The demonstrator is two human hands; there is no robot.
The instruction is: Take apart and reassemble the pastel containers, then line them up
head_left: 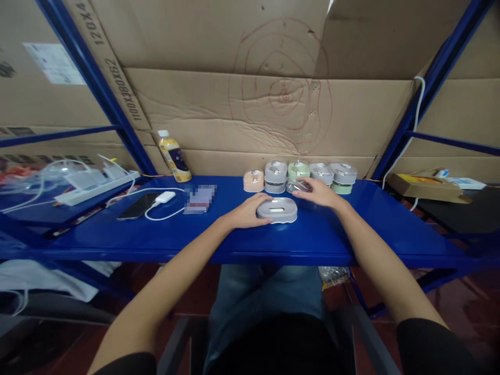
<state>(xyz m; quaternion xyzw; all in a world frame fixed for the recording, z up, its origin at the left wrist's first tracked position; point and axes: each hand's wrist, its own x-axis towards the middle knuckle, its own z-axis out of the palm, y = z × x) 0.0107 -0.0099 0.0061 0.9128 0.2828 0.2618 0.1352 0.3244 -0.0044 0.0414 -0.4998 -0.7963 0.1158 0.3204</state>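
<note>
A grey oval plastic box point(277, 211) with a pale slot in its top sits on the blue table in front of me. My left hand point(252, 211) is curled around its left end, thumb at the near side and fingers at the far side. Just beyond and to the right, my right hand point(318, 192) pinches a clear plastic lid point(297, 185), raised above the tabletop. Behind the lid stands a green box point(299, 169), partly hidden by it. The grey box shows no clear cover on top.
Along the cardboard wall stand a peach box point(253, 180), stacked grey boxes point(275, 177) and more stacked boxes point(342, 177) at right. A yellow drink bottle point(174, 156), a phone point(137, 206) and a white charger with cable point(165, 197) lie left on the blue table point(234, 242).
</note>
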